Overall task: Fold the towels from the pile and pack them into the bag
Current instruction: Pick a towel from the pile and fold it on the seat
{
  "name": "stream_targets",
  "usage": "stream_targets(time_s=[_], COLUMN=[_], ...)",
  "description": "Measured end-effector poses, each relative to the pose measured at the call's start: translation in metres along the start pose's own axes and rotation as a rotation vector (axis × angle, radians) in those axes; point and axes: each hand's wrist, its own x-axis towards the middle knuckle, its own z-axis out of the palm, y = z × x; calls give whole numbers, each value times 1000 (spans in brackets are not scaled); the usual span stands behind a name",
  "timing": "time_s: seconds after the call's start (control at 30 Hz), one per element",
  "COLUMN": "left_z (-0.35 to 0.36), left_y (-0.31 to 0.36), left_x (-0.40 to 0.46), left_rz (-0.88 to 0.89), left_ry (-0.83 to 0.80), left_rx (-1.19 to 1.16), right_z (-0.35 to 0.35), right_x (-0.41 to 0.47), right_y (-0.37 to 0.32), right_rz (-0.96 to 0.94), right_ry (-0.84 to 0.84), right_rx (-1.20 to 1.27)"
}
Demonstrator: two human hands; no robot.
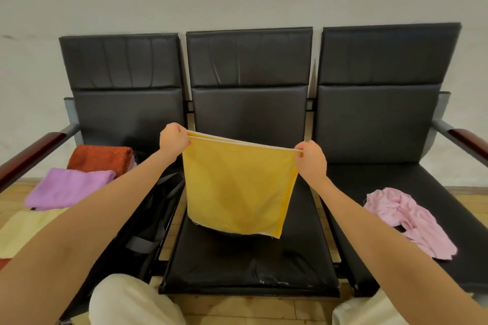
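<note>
A yellow towel (237, 187) hangs doubled over above the middle seat, its top edge stretched between my hands. My left hand (173, 140) pinches the upper left corner and my right hand (311, 158) pinches the upper right corner. Its lower edge hangs just above the middle seat cushion (250, 258). A crumpled pink towel (406, 219) lies on the right seat. On the left seat lie a folded rust-red towel (100, 157), a folded purple towel (68, 187) and a pale yellow towel (23, 232). A black bag (155, 214) sits between the left and middle seats, partly hidden by my left forearm.
The three black padded seats form one bench against a pale wall. Dark red armrests (29, 155) stick out at both ends. My knees in light trousers (132, 301) are close to the bench's front edge. Wooden floor shows below.
</note>
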Motion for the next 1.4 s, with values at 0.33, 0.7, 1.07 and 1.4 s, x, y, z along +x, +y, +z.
stream_targets(time_s=[0.33, 0.7, 1.07, 1.4], left_z=[21, 71, 40, 88], left_y=[8, -144, -224, -182], left_x=[15, -86, -175, -217], left_rz=[94, -98, 337, 287], left_ry=[-21, -466, -767, -854], left_rx=[-231, 110, 880, 420], right_z=[-4, 45, 43, 46], right_x=[36, -121, -209, -205], right_y=[-4, 80, 79, 77], right_rz=[114, 158, 129, 86], right_ry=[189, -308, -700, -647], right_rx=[321, 70, 66, 132])
